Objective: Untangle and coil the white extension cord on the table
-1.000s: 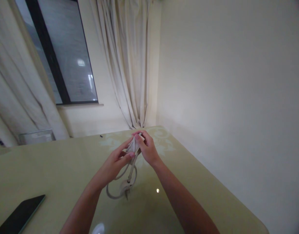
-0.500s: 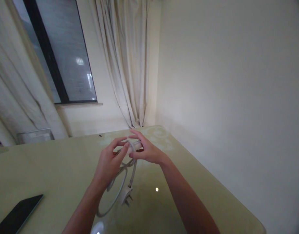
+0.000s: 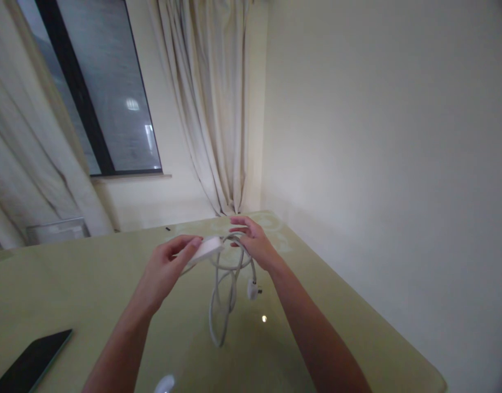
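Note:
A white power adapter brick (image 3: 208, 249) is held between the thumb and fingers of my left hand (image 3: 163, 273), its far end pointing at my other hand. Loops of grey-white power cable (image 3: 211, 312) hang from my right hand (image 3: 257, 244), which has the upper coil caught at its thumb and fingers. Those fingers are partly spread, and some of the grip is hidden. On the cable's short end a white plug (image 3: 252, 289) with metal pins dangles below my right wrist. A thin stretch of cable also shows beneath my left hand.
A dark flat tablet-like device (image 3: 30, 363) lies on the glossy green table (image 3: 336, 338) at the lower left. Near the far edge is a small black object (image 3: 168, 228). A wall (image 3: 377, 164) borders the right side; curtains (image 3: 210, 109) hang behind.
My hands have moved apart, the left going left with the adapter, which now shows plainly. The cable loops and plug have swung right, under my right hand.

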A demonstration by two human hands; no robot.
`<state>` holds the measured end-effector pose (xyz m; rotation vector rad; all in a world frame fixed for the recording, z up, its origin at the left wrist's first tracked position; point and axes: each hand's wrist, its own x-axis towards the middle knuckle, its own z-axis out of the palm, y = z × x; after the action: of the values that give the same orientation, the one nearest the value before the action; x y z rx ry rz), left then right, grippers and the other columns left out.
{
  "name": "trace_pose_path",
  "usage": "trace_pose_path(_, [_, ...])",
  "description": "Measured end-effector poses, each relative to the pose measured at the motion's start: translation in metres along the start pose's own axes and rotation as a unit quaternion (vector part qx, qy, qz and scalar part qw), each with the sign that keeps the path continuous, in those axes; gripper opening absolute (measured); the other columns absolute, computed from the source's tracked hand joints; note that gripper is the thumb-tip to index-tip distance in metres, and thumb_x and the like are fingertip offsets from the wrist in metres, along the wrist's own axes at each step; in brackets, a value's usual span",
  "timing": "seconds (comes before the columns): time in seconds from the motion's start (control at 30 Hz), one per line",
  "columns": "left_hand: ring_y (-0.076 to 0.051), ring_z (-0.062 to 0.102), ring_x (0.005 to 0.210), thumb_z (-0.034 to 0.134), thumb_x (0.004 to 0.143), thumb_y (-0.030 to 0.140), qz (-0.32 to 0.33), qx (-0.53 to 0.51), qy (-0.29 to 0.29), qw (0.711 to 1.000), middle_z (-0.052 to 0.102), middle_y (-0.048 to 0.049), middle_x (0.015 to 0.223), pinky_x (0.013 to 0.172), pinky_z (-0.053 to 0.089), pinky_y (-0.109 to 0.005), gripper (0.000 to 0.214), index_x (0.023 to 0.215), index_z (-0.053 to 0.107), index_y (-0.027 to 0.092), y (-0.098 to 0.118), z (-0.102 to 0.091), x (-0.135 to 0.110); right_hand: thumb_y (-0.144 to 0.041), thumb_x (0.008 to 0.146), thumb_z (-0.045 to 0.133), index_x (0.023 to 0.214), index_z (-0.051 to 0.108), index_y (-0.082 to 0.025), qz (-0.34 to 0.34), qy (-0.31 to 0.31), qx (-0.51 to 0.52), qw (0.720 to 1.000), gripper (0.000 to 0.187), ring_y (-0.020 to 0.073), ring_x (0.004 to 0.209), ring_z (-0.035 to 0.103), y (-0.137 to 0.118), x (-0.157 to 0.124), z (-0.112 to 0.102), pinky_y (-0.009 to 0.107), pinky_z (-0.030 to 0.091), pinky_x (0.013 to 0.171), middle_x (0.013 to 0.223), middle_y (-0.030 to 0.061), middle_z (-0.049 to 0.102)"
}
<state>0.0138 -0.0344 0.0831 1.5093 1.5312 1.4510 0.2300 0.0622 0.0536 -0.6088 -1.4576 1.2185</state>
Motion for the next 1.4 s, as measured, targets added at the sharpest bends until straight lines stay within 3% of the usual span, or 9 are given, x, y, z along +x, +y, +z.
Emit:
trace_pose_path(0.13, [-0.017,0.063,0.066,0.072,0.078,0.057,-0.082,-0.232,0.129,0.961,0.071,-0.0025,0.077,0.05,0.045,-0.021,0.039,0.088,0.071,0.019,-0.01,-0.006,0.009,-0.014,0.063,0.06,0.099,0.072,-0.02,-0.016,0.119,0.047,0.992,0.039,0.019,0.097,0.067,-0.006,0.004,-0.001,0.032,0.064,0.074,0.105,0.0044,0.069])
trace_pose_path(0.3, [-0.011,0.047,0.046,0.043,0.093,0.04,-0.148,-0.531,0.131,0.824,0.062,-0.0047,0.067,0.049,0.046,-0.023,0.035,0.081,0.066,0.016,-0.024,-0.007,0.021,-0.01,0.051,0.065,0.081,0.072,-0.019,0.01,0.193,0.171,0.966,0.031,0.0144,0.079,0.067,-0.032,0.001,0.001,0.032,0.063,0.079,0.084,-0.0007,0.069])
trace_pose_path(0.4, [-0.01,0.042,0.042,0.032,0.098,0.039,-0.21,-0.567,0.149,0.782,0.059,-0.0042,0.065,0.049,0.048,-0.027,0.044,0.081,0.065,0.015,-0.039,0.0,0.025,-0.008,0.05,0.066,0.076,0.071,-0.019,0.014,0.195,0.198,0.961,0.029,0.0143,0.078,0.067,-0.046,-0.005,0.004,0.033,0.063,0.081,0.078,-0.0013,0.069])
trace_pose_path(0.67, [-0.025,0.068,0.068,0.034,0.096,0.037,-0.275,-0.552,0.211,0.758,0.069,-0.007,0.085,0.058,0.055,-0.04,0.032,0.093,0.063,0.023,-0.074,0.018,0.031,-0.008,0.054,0.068,0.075,0.072,-0.02,-0.053,0.213,0.177,0.96,0.024,0.0121,0.071,0.063,-0.068,-0.019,0.014,0.032,0.062,0.08,0.072,-0.0025,0.067])
trace_pose_path(0.8, [-0.025,0.071,0.078,0.038,0.088,0.025,-0.317,-0.495,0.184,0.788,0.068,-0.0095,0.092,0.067,0.058,-0.041,0.023,0.093,0.06,0.023,-0.083,0.024,0.03,-0.009,0.058,0.07,0.075,0.072,-0.019,-0.102,0.233,0.157,0.954,0.02,0.0135,0.078,0.064,-0.075,-0.023,0.015,0.03,0.061,0.077,0.082,-0.0006,0.069])
trace_pose_path(1.03, [-0.017,0.068,0.081,0.046,0.086,0.018,-0.288,-0.38,0.193,0.858,0.069,-0.0078,0.094,0.078,0.051,-0.032,0.018,0.085,0.064,0.02,-0.087,0.026,0.032,-0.011,0.063,0.07,0.076,0.068,-0.02,-0.151,0.23,0.119,0.954,0.016,0.0168,0.087,0.064,-0.085,-0.031,0.013,0.035,0.064,0.079,0.096,0.0027,0.067])
trace_pose_path(1.13, [-0.016,0.068,0.099,0.061,0.087,0.03,-0.206,-0.347,0.182,0.897,0.073,-0.0049,0.105,0.091,0.047,-0.029,0.013,0.092,0.07,0.022,-0.067,0.031,0.028,-0.011,0.063,0.07,0.076,0.068,-0.021,-0.146,0.214,0.116,0.959,0.016,0.0178,0.086,0.064,-0.088,-0.035,0.016,0.035,0.064,0.075,0.095,0.0032,0.068])
trace_pose_path(1.27, [-0.026,0.065,0.12,0.067,0.088,0.058,-0.009,-0.247,0.017,0.969,0.073,-0.0113,0.124,0.106,0.045,-0.041,0.048,0.117,0.072,0.021,-0.024,0.049,0.006,-0.009,0.065,0.069,0.077,0.068,-0.021,-0.162,0.174,0.108,0.965,0.017,0.0183,0.085,0.064,-0.093,-0.043,0.023,0.033,0.064,0.071,0.091,0.003,0.067])
trace_pose_path(1.4, [-0.026,0.064,0.12,0.067,0.091,0.056,0.055,-0.173,-0.072,0.981,0.071,-0.0105,0.126,0.103,0.049,-0.04,0.049,0.127,0.064,0.023,0.004,0.065,-0.016,-0.008,0.067,0.068,0.078,0.068,-0.022,-0.18,0.143,0.116,0.966,0.018,0.0173,0.083,0.064,-0.095,-0.048,0.026,0.032,0.063,0.07,0.091,0.0022,0.066])
